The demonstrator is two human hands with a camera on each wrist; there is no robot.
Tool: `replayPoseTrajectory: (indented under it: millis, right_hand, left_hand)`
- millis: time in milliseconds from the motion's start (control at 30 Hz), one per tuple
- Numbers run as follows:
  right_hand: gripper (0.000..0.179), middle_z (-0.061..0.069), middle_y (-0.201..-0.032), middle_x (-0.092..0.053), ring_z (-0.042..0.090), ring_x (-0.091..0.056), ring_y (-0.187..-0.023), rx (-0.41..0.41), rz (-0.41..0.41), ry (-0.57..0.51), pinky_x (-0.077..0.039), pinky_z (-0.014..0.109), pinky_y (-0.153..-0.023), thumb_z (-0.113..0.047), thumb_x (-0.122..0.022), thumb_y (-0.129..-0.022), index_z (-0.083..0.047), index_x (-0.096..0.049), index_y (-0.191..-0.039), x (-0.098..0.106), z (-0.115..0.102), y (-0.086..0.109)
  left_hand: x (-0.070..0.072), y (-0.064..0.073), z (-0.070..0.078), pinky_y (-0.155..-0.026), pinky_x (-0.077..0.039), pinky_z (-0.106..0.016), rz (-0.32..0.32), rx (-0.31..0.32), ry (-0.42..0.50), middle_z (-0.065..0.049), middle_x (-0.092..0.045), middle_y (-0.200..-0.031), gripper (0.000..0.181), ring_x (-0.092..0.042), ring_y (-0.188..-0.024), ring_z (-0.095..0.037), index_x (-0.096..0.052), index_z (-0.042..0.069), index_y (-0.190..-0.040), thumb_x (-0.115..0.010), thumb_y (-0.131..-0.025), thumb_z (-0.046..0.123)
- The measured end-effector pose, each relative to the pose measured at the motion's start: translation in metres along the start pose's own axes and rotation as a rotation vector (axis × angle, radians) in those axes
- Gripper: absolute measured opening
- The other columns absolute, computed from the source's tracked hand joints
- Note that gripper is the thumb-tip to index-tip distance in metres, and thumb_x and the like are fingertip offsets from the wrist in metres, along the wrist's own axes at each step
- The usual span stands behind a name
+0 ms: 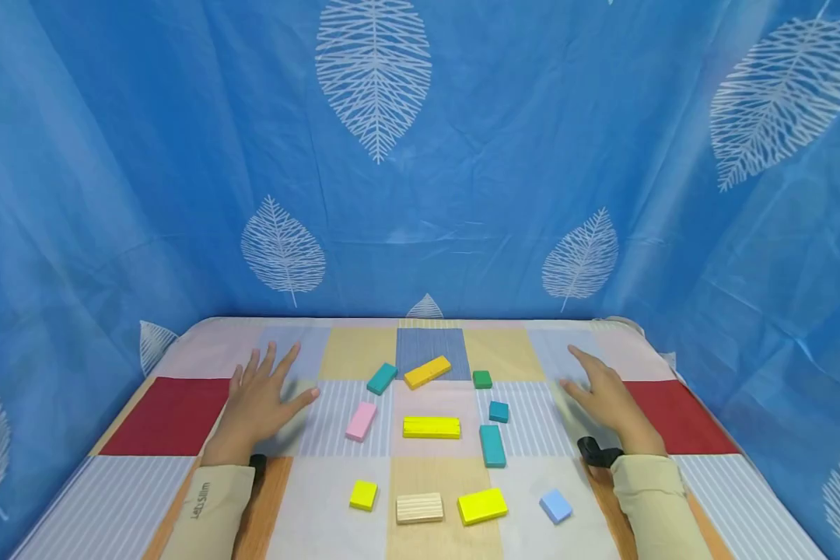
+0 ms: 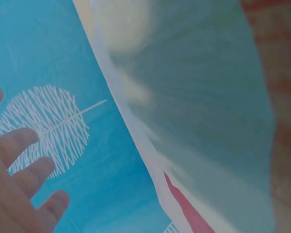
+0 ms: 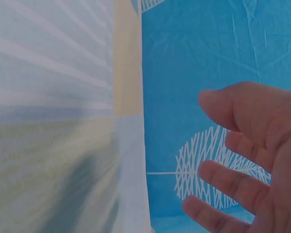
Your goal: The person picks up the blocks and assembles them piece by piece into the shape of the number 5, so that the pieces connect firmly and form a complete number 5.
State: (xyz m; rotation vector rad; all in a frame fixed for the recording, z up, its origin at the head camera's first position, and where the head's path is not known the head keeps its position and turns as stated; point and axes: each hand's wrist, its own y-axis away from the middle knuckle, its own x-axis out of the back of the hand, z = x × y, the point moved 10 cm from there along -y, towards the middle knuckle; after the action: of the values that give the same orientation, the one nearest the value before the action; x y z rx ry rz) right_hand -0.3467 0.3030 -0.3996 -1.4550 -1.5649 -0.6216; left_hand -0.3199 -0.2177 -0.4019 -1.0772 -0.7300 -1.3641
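My left hand (image 1: 257, 400) is over the left side of the table with fingers spread, holding nothing. Over the right side, my right hand (image 1: 605, 397) has its thumb and fingers apart and is empty too. Between the hands lie several small blocks: a pink block (image 1: 361, 421) nearest the left hand, a teal block (image 1: 382, 379), an orange block (image 1: 428, 372), a long yellow block (image 1: 431, 428), a green block (image 1: 482, 379), a small teal cube (image 1: 499, 411) and an upright-lying teal block (image 1: 492, 446). In the wrist views, the left fingers (image 2: 26, 174) and right fingers (image 3: 233, 179) touch no block.
Closer to me lie a yellow square block (image 1: 363, 495), a ridged wooden block (image 1: 420, 508), a yellow block (image 1: 482, 506) and a light blue block (image 1: 556, 506). A patchwork cloth (image 1: 336, 498) covers the table. Blue leaf-print curtains (image 1: 462, 155) hang behind and at both sides.
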Motion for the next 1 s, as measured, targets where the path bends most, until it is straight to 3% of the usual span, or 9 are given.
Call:
replayPoseTrajectory:
  millis: [367, 500, 800, 1000]
  right_hand:
    - [0.064, 0.039, -0.153, -0.05, 0.06, -0.047, -0.139, -0.033, -0.064, -0.073, -0.043, 0.074, -0.108, -0.02, -0.069, -0.107, 0.008, -0.042, -0.158, -0.005, 0.0, -0.001]
    - [0.061, 0.039, -0.148, -0.054, 0.061, -0.053, -0.133, 0.003, -0.066, -0.095, -0.048, 0.072, -0.103, -0.017, -0.068, -0.107, 0.011, -0.045, -0.155, -0.008, -0.001, -0.001]
    - [0.047, 0.035, -0.132, -0.066, 0.054, -0.065, -0.12, 0.094, -0.03, -0.154, -0.049, 0.069, -0.103, -0.004, -0.069, -0.103, 0.014, -0.055, -0.145, -0.019, -0.007, -0.007]
    - [0.041, 0.03, -0.125, -0.071, 0.047, -0.07, -0.112, 0.102, -0.014, -0.218, -0.054, 0.063, -0.1, 0.0, -0.069, -0.103, 0.014, -0.059, -0.14, -0.028, -0.007, -0.009]
  left_hand:
    - [-0.004, -0.001, 0.004, -0.115, -0.017, -0.084, 0.02, -0.079, 0.102, -0.041, -0.031, -0.164, 0.076, -0.023, -0.15, -0.069, -0.039, -0.001, -0.163, -0.076, -0.099, 0.018]
    - [-0.008, 0.0, 0.008, -0.112, -0.023, -0.084, 0.01, -0.092, 0.145, -0.039, -0.037, -0.162, 0.073, -0.031, -0.149, -0.065, -0.041, -0.001, -0.162, -0.076, -0.1, 0.013]
    - [-0.019, -0.006, 0.017, -0.115, -0.036, -0.073, -0.078, -0.114, 0.303, -0.033, -0.044, -0.162, 0.068, -0.041, -0.148, -0.056, -0.041, -0.002, -0.163, -0.072, -0.104, 0.01]
    - [-0.03, -0.009, 0.022, -0.109, -0.045, -0.069, -0.175, -0.083, 0.399, -0.033, -0.044, -0.162, 0.063, -0.048, -0.142, -0.058, -0.044, -0.002, -0.161, -0.069, -0.106, 0.014]
